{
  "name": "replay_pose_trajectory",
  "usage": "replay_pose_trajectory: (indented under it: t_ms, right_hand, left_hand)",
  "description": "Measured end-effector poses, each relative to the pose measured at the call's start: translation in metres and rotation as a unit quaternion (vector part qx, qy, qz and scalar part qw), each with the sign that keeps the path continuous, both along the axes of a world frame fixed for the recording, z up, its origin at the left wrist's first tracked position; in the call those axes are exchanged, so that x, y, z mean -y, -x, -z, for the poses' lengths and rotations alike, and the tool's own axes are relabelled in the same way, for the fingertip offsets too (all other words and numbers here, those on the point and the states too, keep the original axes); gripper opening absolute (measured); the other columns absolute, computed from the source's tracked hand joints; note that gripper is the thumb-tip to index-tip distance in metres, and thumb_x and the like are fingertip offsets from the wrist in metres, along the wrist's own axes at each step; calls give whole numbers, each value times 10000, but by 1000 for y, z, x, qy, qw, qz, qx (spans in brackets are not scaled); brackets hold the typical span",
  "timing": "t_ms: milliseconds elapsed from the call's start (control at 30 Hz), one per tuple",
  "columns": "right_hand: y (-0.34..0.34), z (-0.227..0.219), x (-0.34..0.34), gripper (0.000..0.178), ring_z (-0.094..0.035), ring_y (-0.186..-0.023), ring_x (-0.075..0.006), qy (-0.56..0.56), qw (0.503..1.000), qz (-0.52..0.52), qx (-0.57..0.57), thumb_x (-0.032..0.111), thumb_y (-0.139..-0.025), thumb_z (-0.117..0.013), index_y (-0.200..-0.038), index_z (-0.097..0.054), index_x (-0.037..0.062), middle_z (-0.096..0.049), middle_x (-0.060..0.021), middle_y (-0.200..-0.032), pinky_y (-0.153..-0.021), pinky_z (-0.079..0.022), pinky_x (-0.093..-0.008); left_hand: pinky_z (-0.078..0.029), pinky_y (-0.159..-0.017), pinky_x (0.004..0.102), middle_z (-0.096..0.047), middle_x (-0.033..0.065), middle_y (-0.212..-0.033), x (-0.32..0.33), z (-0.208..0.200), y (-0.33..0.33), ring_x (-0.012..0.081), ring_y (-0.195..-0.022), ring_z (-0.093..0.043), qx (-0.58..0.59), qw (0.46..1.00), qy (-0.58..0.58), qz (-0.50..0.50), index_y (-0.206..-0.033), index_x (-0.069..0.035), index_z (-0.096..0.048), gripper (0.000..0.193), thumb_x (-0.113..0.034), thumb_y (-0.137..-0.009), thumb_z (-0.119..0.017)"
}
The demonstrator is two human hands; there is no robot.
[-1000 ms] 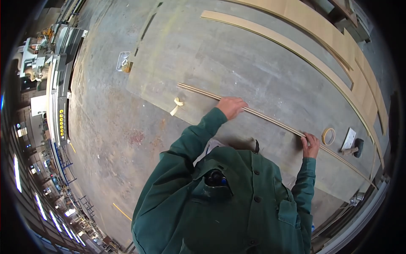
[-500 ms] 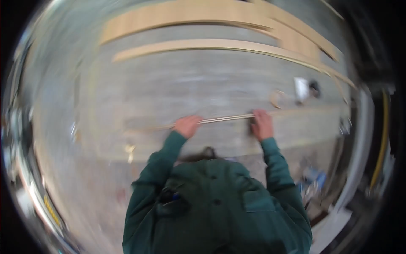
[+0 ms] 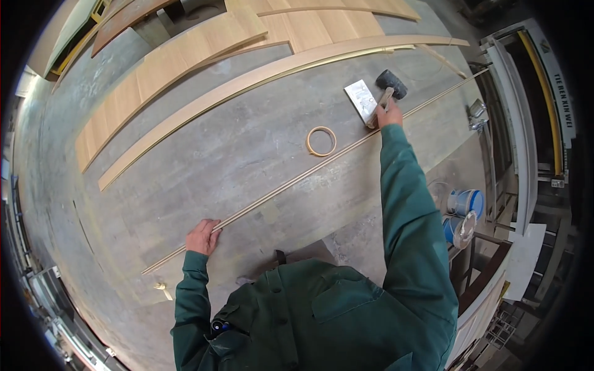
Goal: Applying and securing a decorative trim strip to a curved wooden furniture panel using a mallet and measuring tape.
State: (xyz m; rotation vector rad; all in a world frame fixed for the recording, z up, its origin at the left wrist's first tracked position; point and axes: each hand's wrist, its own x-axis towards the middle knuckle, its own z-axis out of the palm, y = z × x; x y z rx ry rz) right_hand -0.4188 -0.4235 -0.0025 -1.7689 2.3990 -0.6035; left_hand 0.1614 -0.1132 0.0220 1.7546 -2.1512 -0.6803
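A long, thin pair of pale strips lies slantwise across the grey work surface, from near left to far right. My left hand is closed around the strips near their left end. Farther right, my right hand reaches across them and grips the wooden handle of a rubber mallet, its fingers partly hidden. The mallet's black head points away from me. Just left of it lies a white rectangular block or packet. A roll of tape rests flat on the surface, beside the strips.
Wood-grain boards and a long narrow board lie across the far side. A metal can stands at the right edge. Blue buckets sit lower right. A small pale knotted piece is at the near left.
My hands have spread apart along the strips, the left toward the near left. My right hand has reached out far right and taken hold of the mallet. The view has turned.
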Motion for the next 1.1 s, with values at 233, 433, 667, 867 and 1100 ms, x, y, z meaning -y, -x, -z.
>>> replay_pose_trajectory:
  t_ms: [233,433,667,867,1100]
  right_hand:
    - [12,24,59,720,-655,-1004,-391,-154,983,97,-23,185,-668,-741,-1285,-454,-49,-657,-256,-1111,-877,-530,-440]
    - [39,-4,15,247,-544,-452,-175,-95,905,119,398,189,-794,-641,-938,-602,-8,-573,-91,-637,-412,-435,-320]
    - [-121,-105,-182,273,-456,-450,-72,-31,827,13,561,225,-973,-608,-1147,-565,19,-529,4,-678,-405,-367,-226]
    - [-206,-61,-263,289,-646,-629,-250,28,921,-129,367,187,-940,-645,-1138,-552,-3,-683,-123,-840,-574,-506,-400]
    - [-272,-91,-269,309,-649,-767,-447,-32,959,-130,251,269,-920,-650,-1056,-568,4,-653,-262,-809,-638,-503,-450]
  left_hand:
    - [-538,-687,373,-646,68,-1003,0,-6,4,294,-840,-653,27,1000,-4,-7,-1092,-129,-660,245,-193,-856,-678]
    - [-541,-682,373,-650,71,-997,-1,-4,3,295,-829,-653,17,1000,-5,-4,-1084,-129,-655,223,-183,-868,-670]
    - [-543,-688,380,-648,68,-988,-3,-4,-1,295,-840,-651,7,1000,14,-1,-1085,-131,-653,215,-190,-878,-666]
    - [-537,-709,382,-624,65,-971,-9,12,-5,287,-870,-642,-8,999,30,11,-1088,-136,-635,210,-221,-896,-645]
    - [-539,-709,397,-605,63,-957,-17,24,-13,279,-877,-643,-2,999,33,8,-1103,-145,-629,218,-230,-902,-627]
